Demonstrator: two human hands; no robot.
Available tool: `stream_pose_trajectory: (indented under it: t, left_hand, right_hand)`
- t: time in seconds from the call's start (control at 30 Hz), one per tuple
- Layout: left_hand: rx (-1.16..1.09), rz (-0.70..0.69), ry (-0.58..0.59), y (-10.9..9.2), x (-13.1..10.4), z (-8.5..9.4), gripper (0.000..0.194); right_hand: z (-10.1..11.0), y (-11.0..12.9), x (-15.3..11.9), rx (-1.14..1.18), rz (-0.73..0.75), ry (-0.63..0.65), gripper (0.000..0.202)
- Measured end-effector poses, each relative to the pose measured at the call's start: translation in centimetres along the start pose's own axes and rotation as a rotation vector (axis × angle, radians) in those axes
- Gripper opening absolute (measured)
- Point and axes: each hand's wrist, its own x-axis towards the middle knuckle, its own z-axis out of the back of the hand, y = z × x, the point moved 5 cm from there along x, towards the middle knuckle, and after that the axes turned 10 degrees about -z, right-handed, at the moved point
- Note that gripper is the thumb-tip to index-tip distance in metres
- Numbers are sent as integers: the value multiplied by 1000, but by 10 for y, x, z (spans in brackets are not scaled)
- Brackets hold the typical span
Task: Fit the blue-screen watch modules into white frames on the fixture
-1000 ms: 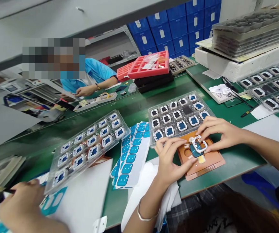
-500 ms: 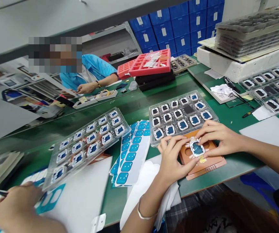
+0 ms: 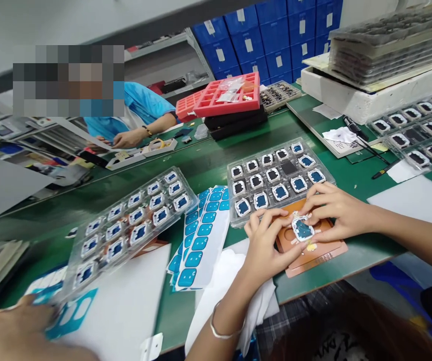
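My left hand (image 3: pixel 266 240), with a bracelet on its wrist, pinches the left and lower edge of a small white frame with a blue film face (image 3: pixel 303 228). The fingers of my right hand (image 3: pixel 330 210) close on the upper and right edge of the same frame. Beneath the frame lies an orange-brown fixture plate (image 3: pixel 324 254), partly hidden by my hands. A bit of yellow (image 3: pixel 311 246) shows beside my thumb. Just beyond, a clear tray (image 3: pixel 234 215) carries several such frames, some with blue faces and some dark, and one pocket without a frame.
Blue sticker sheets (image 3: pixel 200 240) lie left of my arm, beside a white cloth (image 3: pixel 219 281). A second tray of frames (image 3: pixel 191 193) sits farther left, near a co-worker's blurred hand (image 3: pixel 20 326). Red trays (image 3: pixel 227 98) and another co-worker's arm (image 3: pixel 159 123) are across the bench.
My view has shifted slightly, so the scene sits a little farther left. The blurred co-worker's hand at lower left has moved left and down. My hands keep their grip on the frame.
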Motion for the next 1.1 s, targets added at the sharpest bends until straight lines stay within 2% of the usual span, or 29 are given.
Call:
stream_pose_trajectory:
  t: [0.13,0.23,0.33,0.4,0.53,0.63,0.83,0.93,1.0,1.1]
  left_hand:
    - [-124,2,-10,7,0,0,39]
    - [-200,-57,53,6,0,-2,61]
    - [-131,-103,159,1,-1,-8,82]
    - [-61,-137,171,-1,-1,-10,87]
    - [65,-218,105,-3,-4,-7,83]
    - [134,-254,56,-5,-7,-3,78]
    - [157,-326,3,-10,-7,2,63]
    - [129,-347,25,-13,-5,3,50]
    - [116,-347,55,-14,-3,2,42]
    - [100,-316,94,-13,-2,1,38]
  right_hand:
    - [2,0,1,43,-14,-8,20]
    - [0,-6,1,115,-86,-19,32]
    - [-4,-15,0,313,-175,-28,45]
    - [-8,-21,-1,512,-249,1,52]
    - [-13,-29,-1,767,-358,65,61]
    - [-13,-33,-1,894,-410,77,59]
    - [-18,-43,-1,1193,-558,23,59]
    - [-17,-49,-2,1202,-592,-28,60]
    - [-13,-54,-2,1107,-592,-52,60]
    - [8,-61,3,672,-510,-175,55]
